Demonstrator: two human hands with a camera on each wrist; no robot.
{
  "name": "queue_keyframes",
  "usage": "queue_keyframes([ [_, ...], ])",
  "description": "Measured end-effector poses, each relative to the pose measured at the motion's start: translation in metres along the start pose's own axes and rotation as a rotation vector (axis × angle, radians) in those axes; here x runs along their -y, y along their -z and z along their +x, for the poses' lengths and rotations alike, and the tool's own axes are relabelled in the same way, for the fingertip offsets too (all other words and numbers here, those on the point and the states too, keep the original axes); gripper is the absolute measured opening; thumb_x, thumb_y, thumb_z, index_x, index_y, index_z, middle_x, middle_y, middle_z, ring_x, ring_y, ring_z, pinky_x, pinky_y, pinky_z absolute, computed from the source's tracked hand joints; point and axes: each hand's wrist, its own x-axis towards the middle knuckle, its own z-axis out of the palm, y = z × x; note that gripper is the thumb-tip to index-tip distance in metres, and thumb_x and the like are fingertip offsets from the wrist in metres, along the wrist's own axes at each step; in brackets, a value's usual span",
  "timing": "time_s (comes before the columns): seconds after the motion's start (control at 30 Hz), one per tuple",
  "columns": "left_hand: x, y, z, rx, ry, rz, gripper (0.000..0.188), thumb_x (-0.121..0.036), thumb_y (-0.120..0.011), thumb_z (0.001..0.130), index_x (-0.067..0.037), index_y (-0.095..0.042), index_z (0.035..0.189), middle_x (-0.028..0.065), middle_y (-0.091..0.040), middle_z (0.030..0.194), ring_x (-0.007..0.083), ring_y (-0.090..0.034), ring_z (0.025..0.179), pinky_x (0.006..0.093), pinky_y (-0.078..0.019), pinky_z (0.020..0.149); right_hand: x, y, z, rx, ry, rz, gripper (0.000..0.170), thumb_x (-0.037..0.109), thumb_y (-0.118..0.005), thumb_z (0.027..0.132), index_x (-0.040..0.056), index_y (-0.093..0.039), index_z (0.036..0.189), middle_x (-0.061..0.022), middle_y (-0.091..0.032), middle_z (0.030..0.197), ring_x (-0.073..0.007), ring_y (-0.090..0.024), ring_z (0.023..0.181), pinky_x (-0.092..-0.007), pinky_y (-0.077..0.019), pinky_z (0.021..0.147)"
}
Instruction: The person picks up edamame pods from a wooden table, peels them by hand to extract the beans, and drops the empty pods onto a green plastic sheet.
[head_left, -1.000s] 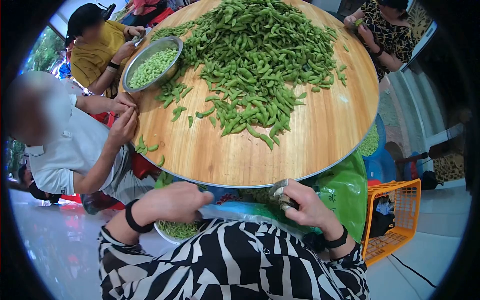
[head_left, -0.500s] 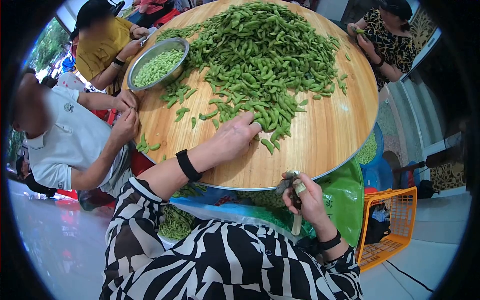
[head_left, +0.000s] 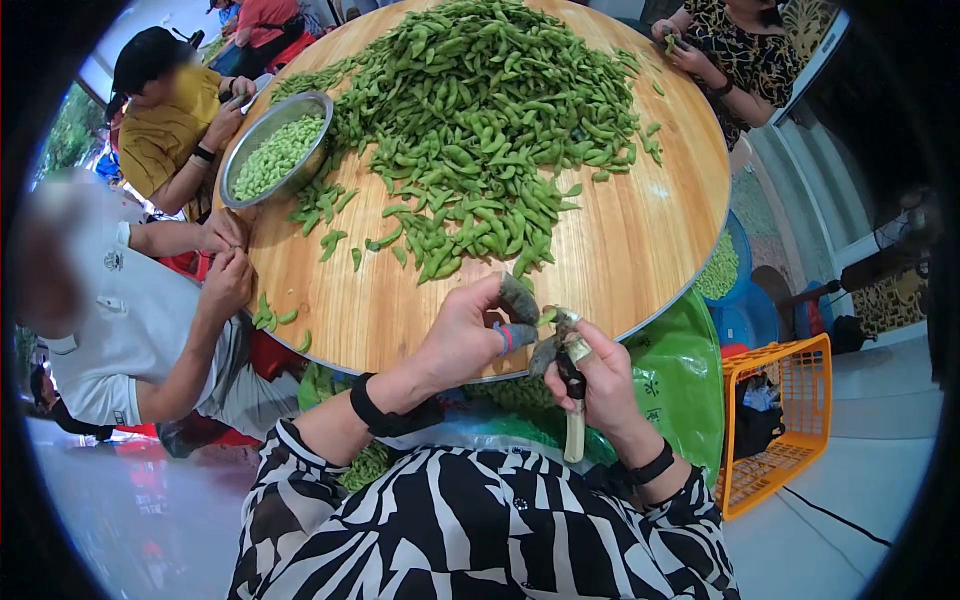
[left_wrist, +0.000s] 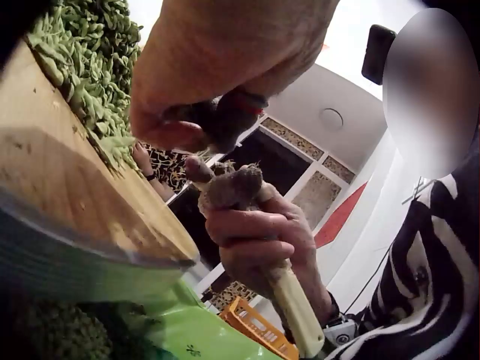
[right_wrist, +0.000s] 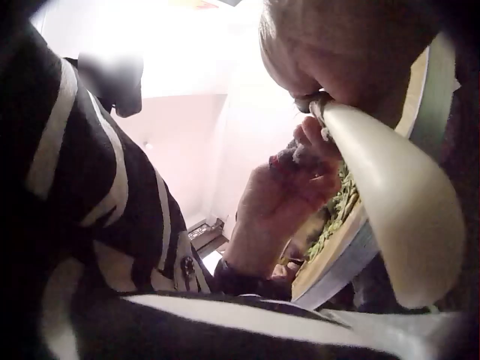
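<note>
In the head view my left hand (head_left: 455,335), grey covers on its fingertips, pinches a green soybean pod (head_left: 546,316) against the right fingertips. My right hand (head_left: 598,378), its thumb and fingertips also wrapped, grips a tool with a cream-coloured handle (head_left: 574,438) that points down toward my body. In the right wrist view that handle (right_wrist: 397,202) looms large and smooth; the tool's working end is hidden in the fingers. Both hands meet at the table's near edge, in front of a large heap of soybean pods (head_left: 490,110).
A metal bowl of shelled beans (head_left: 280,155) sits at the left on the round wooden table (head_left: 640,240). People work around the rim. Below the right side are a green plastic bag (head_left: 680,380), an orange crate (head_left: 790,420) and a blue basin of beans (head_left: 725,265).
My left hand moved from below the table edge up to the pods, then drew back to the right hand with a pod. The right hand turned, showing the tool's handle.
</note>
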Motion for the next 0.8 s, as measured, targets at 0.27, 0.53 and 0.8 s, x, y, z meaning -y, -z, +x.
queue_keyframes([
  [0.27, 0.005, 0.000, 0.001, 0.005, 0.064, -0.129, 0.024, 0.010, -0.069, 0.074, -0.001, -0.058, 0.092, 0.0020, -0.062, 0.088, 0.0107, -0.059, 0.084, 0.0268, -0.0514, 0.079, -0.001, -0.004, -0.002, 0.091, -0.025, 0.110, 0.040, 0.018, -0.038, 0.099, 0.0020, -0.040, 0.136, -0.0086, -0.053, 0.063, -0.0096, -0.043, 0.046, -0.0197, -0.0347, 0.041],
  [0.53, 0.004, 0.002, 0.000, -0.020, 0.047, -0.142, 0.026, 0.008, -0.071, 0.073, -0.001, -0.058, 0.093, 0.0029, -0.063, 0.088, 0.0111, -0.061, 0.085, 0.0260, -0.0514, 0.077, -0.003, -0.005, 0.000, 0.119, 0.014, 0.062, 0.047, 0.026, -0.044, 0.099, 0.0017, -0.037, 0.138, -0.0064, -0.047, 0.059, -0.0097, -0.038, 0.044, -0.0211, -0.0340, 0.041],
  [0.8, 0.019, 0.000, 0.001, -0.004, 0.062, -0.354, 0.026, 0.006, -0.071, 0.073, -0.003, -0.058, 0.094, 0.0056, -0.066, 0.090, 0.0134, -0.063, 0.078, 0.0275, -0.0526, 0.071, 0.002, -0.007, 0.001, 0.062, 0.009, 0.057, 0.039, 0.020, -0.046, 0.097, -0.0013, -0.048, 0.129, -0.0062, -0.054, 0.069, -0.0061, -0.038, 0.044, -0.0199, -0.0328, 0.038],
])
